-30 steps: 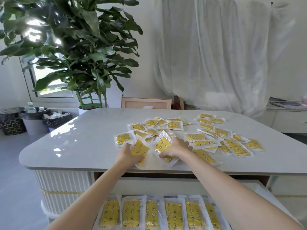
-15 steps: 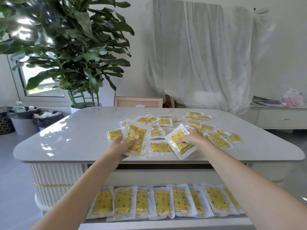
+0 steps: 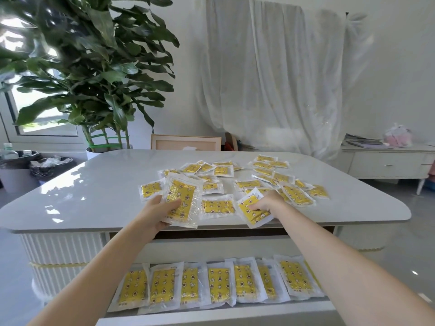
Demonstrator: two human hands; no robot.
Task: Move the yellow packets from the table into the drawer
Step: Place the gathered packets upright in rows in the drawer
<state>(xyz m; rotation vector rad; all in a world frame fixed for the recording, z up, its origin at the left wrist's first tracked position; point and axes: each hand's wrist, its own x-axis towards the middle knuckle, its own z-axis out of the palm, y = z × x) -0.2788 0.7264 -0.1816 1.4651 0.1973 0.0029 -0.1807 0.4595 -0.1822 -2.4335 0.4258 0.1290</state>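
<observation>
Several yellow packets (image 3: 273, 177) in clear wrappers lie scattered over the middle and right of the grey table (image 3: 98, 184). My left hand (image 3: 157, 211) grips one yellow packet (image 3: 182, 196) by its lower edge, lifted off the table near the front. My right hand (image 3: 267, 202) is closed on another yellow packet (image 3: 253, 215) at the table's front edge. One more packet (image 3: 217, 206) lies flat between my hands. Below the tabletop the drawer (image 3: 219, 314) stands pulled out, with a row of several packets (image 3: 217, 285) laid side by side in it.
A large potted plant (image 3: 94, 78) stands behind the table's left corner. Two bins (image 3: 50, 168) sit on the floor at far left. A framed board (image 3: 186, 142) leans behind the table. A white sideboard (image 3: 386, 161) stands at right, a draped white sheet (image 3: 270, 78) beyond.
Both hands have picked a packet up from the pile and drawn apart and back toward the table's front edge. My view has tilted down, showing more of the drawer.
</observation>
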